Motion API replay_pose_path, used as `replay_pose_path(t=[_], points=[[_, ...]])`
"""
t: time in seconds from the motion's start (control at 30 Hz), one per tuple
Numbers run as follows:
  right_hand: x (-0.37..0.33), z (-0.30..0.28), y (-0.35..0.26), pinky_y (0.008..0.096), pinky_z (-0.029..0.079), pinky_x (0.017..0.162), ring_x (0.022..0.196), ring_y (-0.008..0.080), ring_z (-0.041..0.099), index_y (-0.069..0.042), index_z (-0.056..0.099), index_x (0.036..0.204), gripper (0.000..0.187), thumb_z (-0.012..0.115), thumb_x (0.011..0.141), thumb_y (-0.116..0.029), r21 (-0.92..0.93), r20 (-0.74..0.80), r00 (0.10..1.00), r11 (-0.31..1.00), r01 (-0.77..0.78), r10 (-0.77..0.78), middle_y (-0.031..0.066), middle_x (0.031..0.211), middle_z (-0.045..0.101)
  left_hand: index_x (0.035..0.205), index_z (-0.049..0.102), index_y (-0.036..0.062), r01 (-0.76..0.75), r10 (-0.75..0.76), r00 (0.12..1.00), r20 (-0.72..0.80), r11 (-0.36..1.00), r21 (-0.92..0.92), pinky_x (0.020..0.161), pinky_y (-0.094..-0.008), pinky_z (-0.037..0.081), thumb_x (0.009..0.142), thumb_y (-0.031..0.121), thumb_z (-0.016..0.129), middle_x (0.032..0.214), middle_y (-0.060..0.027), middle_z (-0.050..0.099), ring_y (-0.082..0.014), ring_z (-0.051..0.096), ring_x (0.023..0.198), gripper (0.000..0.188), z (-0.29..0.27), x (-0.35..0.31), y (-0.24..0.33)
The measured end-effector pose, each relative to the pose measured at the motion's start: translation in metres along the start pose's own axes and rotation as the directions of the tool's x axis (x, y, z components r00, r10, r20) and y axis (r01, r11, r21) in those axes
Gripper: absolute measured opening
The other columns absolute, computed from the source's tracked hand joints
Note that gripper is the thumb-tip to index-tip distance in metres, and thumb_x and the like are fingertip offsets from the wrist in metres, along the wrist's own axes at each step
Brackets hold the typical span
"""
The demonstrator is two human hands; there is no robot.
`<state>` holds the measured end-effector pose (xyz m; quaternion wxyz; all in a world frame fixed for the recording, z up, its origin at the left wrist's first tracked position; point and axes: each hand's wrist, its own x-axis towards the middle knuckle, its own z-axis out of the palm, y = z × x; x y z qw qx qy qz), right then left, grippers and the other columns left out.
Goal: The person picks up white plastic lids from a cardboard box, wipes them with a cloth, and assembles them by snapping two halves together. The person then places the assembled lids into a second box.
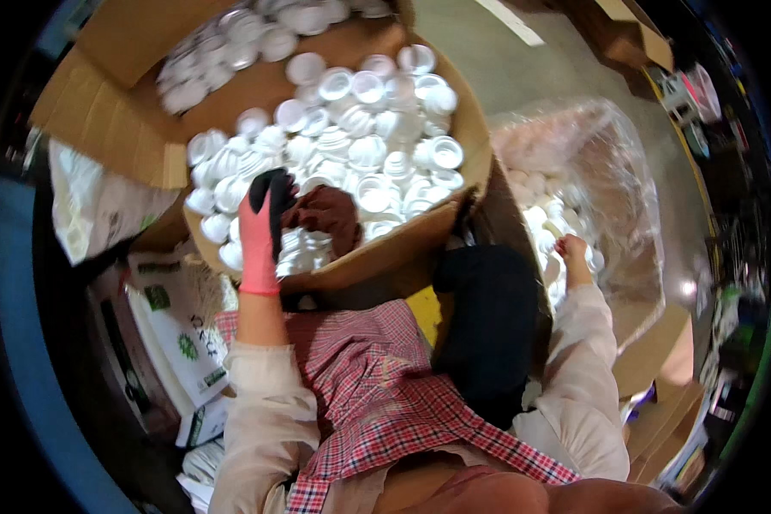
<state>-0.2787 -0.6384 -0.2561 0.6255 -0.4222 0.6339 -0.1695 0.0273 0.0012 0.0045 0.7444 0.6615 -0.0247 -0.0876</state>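
My left hand wears a coral glove with black fingers. Its fingers are curled together above the white plastic caps, next to a crumpled dark brown cloth that lies on them. What that hand grips is hidden by its fingers. My right hand is bare and reaches into a box lined with clear plastic, at the heap of white round pieces. Its fingers are closed together; whatever is between them is too small to make out.
The open cardboard box of caps stands in front of me, with raised flaps at its left. Printed white sacks lie at the left. A dark padded thing sits between the two boxes. More cardboard stands at the right.
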Motion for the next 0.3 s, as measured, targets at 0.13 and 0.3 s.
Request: replay_pose_path(t=[0.13,0.3], points=[[-0.082,0.076,-0.065,0.0303,0.053,0.055,0.068,0.0178,0.064,0.002,0.063,0.108,0.022,0.06,0.087,-0.005,-0.289,0.255,0.859,0.812,0.506,-0.445,0.011,0.086,0.068,0.116,0.058,-0.0024,-0.119,0.107,0.984,-0.141,0.99,-0.08,0.081,-0.0333,0.055,0.095,0.026,0.057,0.106,-0.0153,0.065,-0.0237,0.067,0.094,0.035,-0.011,-0.003,0.035],[-0.327,0.225,-0.122,0.0298,0.053,0.08,0.088,0.0187,0.066,-0.004,0.065,0.111,0.021,0.062,0.092,-0.012,-0.036,0.809,0.197,0.288,0.957,-0.554,0.0106,0.101,0.069,0.113,0.06,-0.0022,-0.125,0.072,0.978,-0.194,0.953,-0.275,0.078,-0.0312,0.054,0.092,0.029,0.062,0.102,-0.0142,0.065,-0.0233,0.067,0.089,0.037,-0.034,-0.009,0.053]])
